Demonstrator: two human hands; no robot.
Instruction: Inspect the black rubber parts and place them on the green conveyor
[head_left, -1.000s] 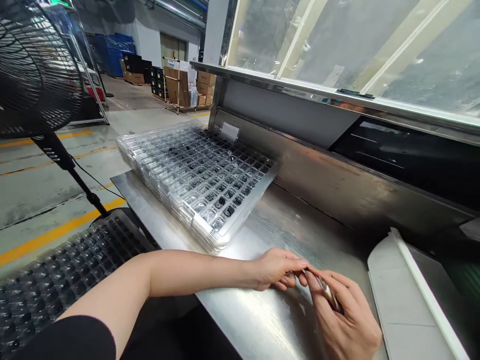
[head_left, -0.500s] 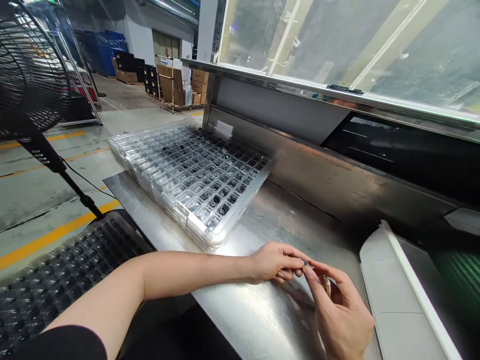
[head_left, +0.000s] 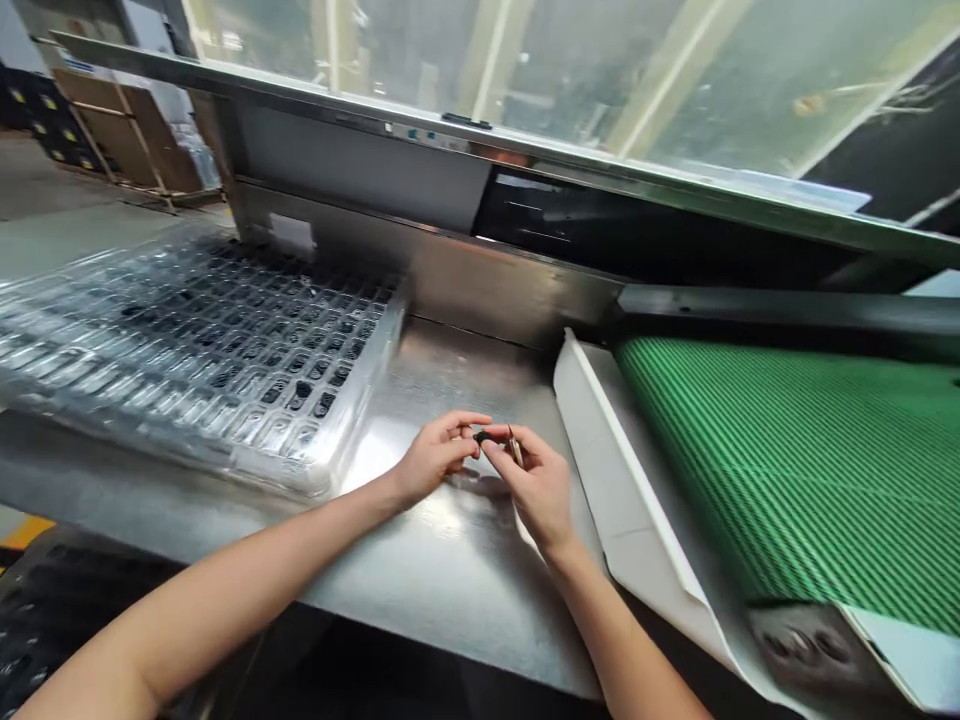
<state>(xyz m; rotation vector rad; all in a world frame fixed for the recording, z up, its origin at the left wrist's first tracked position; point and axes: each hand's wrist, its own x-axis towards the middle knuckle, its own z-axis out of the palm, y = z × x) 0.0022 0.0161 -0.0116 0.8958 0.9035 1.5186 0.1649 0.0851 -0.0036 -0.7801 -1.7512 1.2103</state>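
The view has swung right since earlier, while the left hand [head_left: 435,462] and right hand [head_left: 536,485] together pinch a tiny, light, stiff dark part [head_left: 481,437] by its edges, tweezers [head_left: 515,447] tucked in the right.

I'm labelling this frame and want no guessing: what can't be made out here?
Head view only:
- Small dark part pinched between left hand and right hand: too small, fingertips cover it.
- Thin metal tool in the right hand: mostly hidden by fingers.
- Clear plastic compartment tray: motion-blurred, cut by the left edge.
- Green ribbed conveyor belt: cut by the right edge.
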